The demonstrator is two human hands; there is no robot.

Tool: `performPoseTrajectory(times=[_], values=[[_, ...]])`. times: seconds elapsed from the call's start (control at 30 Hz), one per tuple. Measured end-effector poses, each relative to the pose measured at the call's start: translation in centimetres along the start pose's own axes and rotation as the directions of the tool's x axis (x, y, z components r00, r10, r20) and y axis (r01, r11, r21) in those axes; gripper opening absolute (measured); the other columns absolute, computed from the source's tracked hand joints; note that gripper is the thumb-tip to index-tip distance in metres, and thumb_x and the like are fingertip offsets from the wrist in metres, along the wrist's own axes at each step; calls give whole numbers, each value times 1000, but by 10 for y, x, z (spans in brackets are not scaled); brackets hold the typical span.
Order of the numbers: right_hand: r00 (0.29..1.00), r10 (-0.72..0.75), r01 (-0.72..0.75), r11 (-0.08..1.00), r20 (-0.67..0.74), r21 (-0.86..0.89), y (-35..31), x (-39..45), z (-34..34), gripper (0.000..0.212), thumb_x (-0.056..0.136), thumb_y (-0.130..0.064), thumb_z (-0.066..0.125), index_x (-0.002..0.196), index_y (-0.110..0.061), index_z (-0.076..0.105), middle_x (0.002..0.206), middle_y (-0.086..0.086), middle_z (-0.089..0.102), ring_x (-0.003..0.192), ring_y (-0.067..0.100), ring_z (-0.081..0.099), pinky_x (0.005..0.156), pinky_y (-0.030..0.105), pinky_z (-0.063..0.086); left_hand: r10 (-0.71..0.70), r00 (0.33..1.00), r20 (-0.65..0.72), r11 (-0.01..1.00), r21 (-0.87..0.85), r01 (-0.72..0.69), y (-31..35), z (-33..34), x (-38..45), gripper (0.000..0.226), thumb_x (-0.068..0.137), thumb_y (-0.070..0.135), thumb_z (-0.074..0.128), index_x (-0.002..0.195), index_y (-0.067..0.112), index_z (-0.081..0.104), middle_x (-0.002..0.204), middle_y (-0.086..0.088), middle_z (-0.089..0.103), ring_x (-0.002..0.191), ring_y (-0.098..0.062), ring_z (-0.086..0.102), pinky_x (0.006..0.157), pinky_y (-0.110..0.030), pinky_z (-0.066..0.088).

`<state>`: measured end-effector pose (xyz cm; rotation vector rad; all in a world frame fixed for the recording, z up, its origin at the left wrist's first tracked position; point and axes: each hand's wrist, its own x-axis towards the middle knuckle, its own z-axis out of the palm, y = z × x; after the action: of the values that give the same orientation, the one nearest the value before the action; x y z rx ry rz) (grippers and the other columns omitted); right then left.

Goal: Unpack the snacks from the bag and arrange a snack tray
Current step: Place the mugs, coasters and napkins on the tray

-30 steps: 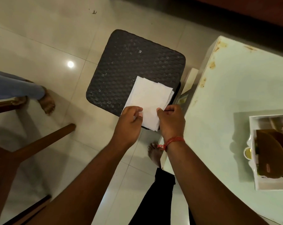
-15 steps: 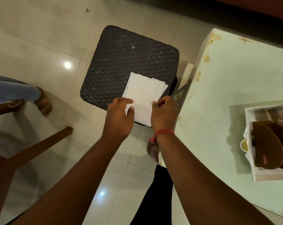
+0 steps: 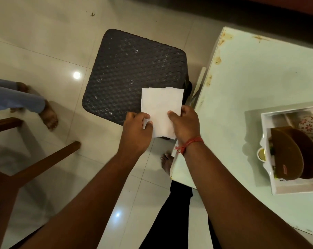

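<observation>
While both hands, left hand [image 3: 136, 129] & right hand [image 3: 183, 125], pinch a white napkin [image 3: 161, 108] by its near edges, prob. to unfold it, the tray [image 3: 277, 188] sits well right on the surface [image 3: 241, 90].

floor [image 3: 44, 38]: pale glossy tiles with thin grout lines, two small bright spots of reflected light, a few dark specks near the top
stool [image 3: 134, 72]: dark, woven-pattern square seat with rounded corners, standing on the tiles just left of the table
table [image 3: 256, 90]: pale green top, rust-coloured stains along its far-left edge and corner
wooden frame [image 3: 35, 168]: brown bars at lower left
top right: dark reddish-brown surface, too dim to tell what
</observation>
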<state>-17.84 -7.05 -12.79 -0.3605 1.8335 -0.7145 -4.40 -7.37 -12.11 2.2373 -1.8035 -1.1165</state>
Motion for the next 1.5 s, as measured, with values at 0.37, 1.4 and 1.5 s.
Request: performPoseTrajectory(times=[0.37, 1.4, 1.5], values=[[904, -83, -169, 832, 420, 529, 23, -63, -150, 31, 89, -4, 58, 118, -12, 65, 116, 8, 71, 105, 24, 68, 91, 40, 56, -54, 710, 702, 84, -705, 704, 78, 60, -88, 49, 90, 43, 57, 125, 10, 64, 123, -13, 68, 118, -32, 61, 104, -49, 46], [885, -147, -181, 766, 441, 617, 120, -114, -375, 52, 86, 1, 51, 134, -18, 54, 130, 7, 64, 119, 28, 61, 97, 45, 52, 233, 758, 609, 56, -787, 614, 176, 199, -240, 79, 70, 22, 81, 140, 6, 48, 140, -22, 52, 125, -42, 51, 108, -57, 38], [923, -123, -99, 839, 364, 535, 128, -110, -376, 48, 90, 6, 49, 129, -20, 57, 124, 1, 68, 114, 23, 65, 92, 42, 55, 94, 824, 558, 281, -809, 516, 172, 200, -238, 53, 83, 14, 70, 134, 8, 55, 132, -18, 61, 123, -37, 57, 104, -52, 45]])
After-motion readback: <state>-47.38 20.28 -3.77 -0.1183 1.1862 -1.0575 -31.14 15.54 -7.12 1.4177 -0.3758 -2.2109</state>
